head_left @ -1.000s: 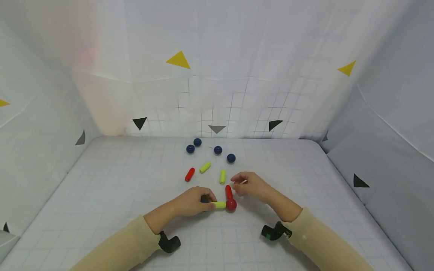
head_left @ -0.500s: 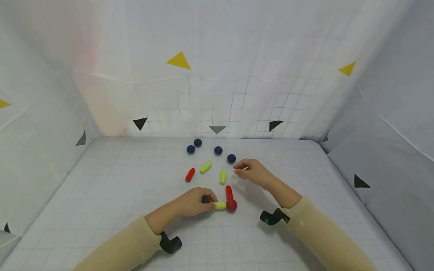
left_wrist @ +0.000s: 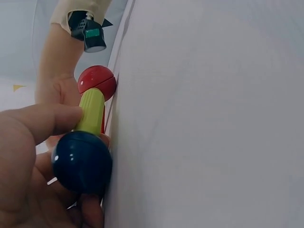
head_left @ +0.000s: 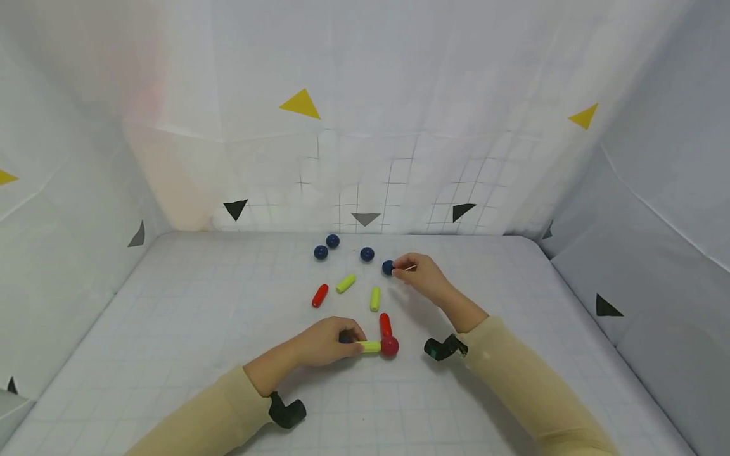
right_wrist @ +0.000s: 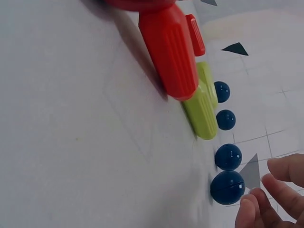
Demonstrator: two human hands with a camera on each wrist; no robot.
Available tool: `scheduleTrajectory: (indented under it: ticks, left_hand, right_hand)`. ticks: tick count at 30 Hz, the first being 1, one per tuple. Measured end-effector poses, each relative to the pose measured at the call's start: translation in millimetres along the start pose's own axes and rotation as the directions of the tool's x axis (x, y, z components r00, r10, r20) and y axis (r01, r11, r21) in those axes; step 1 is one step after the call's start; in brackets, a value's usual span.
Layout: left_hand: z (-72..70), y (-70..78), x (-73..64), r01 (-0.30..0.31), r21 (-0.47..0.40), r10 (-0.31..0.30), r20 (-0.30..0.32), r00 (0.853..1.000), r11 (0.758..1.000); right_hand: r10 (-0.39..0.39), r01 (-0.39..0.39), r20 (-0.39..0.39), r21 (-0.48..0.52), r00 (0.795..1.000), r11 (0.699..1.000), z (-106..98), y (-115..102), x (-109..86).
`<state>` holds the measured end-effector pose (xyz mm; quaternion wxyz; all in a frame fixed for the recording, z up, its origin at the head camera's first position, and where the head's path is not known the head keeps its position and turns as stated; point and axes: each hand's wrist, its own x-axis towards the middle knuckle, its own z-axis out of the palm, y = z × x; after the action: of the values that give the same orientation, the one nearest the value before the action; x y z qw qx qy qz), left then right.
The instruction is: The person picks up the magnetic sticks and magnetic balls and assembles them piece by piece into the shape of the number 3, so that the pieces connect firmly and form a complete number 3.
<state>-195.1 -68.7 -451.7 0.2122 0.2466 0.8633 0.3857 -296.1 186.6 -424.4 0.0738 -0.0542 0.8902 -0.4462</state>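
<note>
Left hand (head_left: pixel 325 342): thumb and fingers pinched a yellow-green rod (head_left: pixel 372 346), which joined a captive blue ball (left_wrist: pixel 81 164) to a red ball (head_left: pixel 390 346).
Red rod (head_left: pixel 385 323): ran from red ball toward 12 o'clock.
Right hand (head_left: pixel 423 277): partly open, gripping nothing, fingertips just beside a loose blue ball (head_left: pixel 387 268).
Loose ball's position: desk (head_left: pixel 211 304), 12 o'clock of red ball.

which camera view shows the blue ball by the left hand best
The left wrist view: the blue ball appears large and nearly whole there, at one end of the yellow stick the left hand pinches. In the head view that hand hides most of it. The right wrist view shows other blue balls, not this one.
</note>
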Motion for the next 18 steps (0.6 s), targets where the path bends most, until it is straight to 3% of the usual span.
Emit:
scheduleTrajectory:
  ticks: [7, 18]
  left_hand:
    - [0.0, 0.3, -0.5, 0.005, -0.01, -0.005, -0.004, 1.0, 1.0]
    - [0.9, 1.5, -2.0, 0.003, -0.022, -0.003, -0.006, 1.0, 1.0]
  right_hand:
    - [0.01, -0.011, -0.053, -0.005, 0.999, 1.0, 5, 2, 11.1]
    - [0.072, -0.072, -0.006, -0.004, 0.997, 0.997, 10, 9, 31.2]
